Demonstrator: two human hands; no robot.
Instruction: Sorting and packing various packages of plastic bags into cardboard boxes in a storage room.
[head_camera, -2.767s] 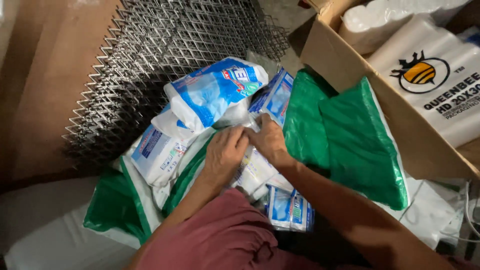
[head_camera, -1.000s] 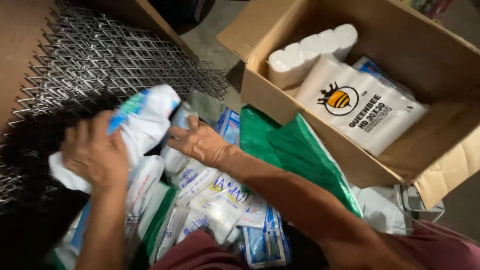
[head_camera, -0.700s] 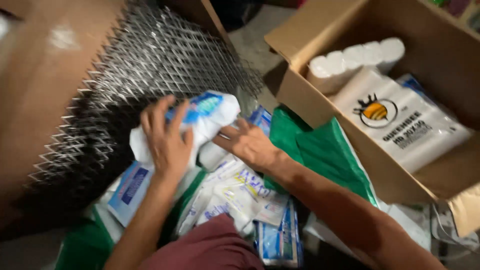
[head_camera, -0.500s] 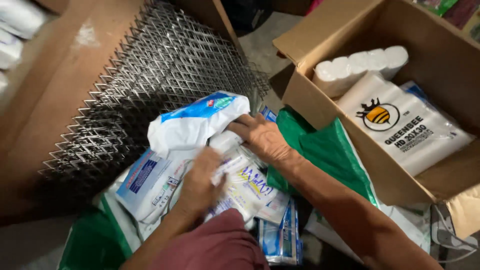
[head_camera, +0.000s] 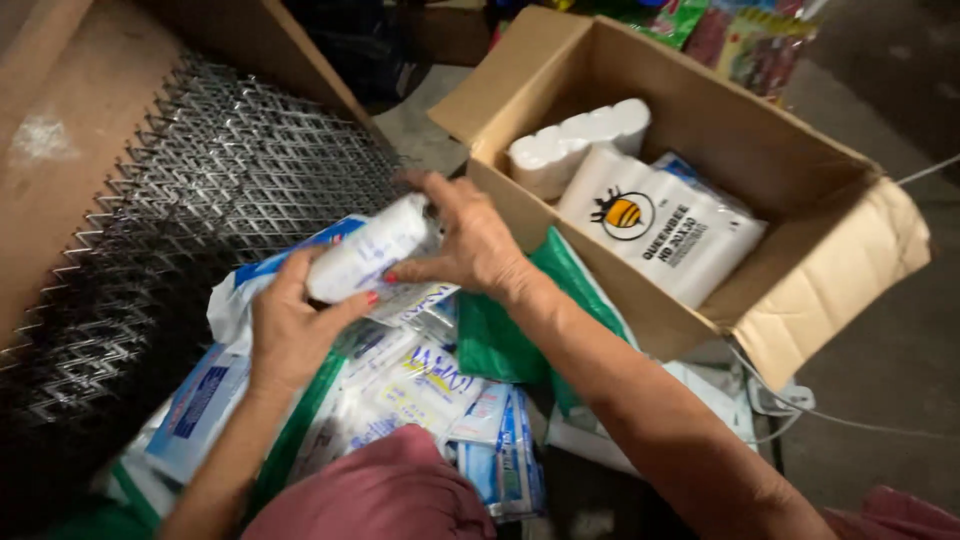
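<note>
Both my hands hold a white rolled packet (head_camera: 365, 258) with blue print, lifted above a heap of blue-and-white plastic packets (head_camera: 420, 385). My left hand (head_camera: 290, 330) grips its lower left end, thumb on top. My right hand (head_camera: 465, 240) clasps its upper right end, fingers spread over it. The heap lies inside a green bag (head_camera: 500, 345). A bigger blue-and-white packet (head_camera: 255, 285) lies just behind the roll.
An open cardboard box (head_camera: 800, 290) at the right holds white rolls (head_camera: 580, 145) and a white bag pack with a bee picture (head_camera: 660, 235). A stack of metal mesh (head_camera: 170, 250) leans at the left against brown board. A white cable (head_camera: 850, 420) crosses the floor.
My hands left the large blue-and-white packet and came together on a smaller white roll, lifting it. The view swung right, showing more of the cardboard box.
</note>
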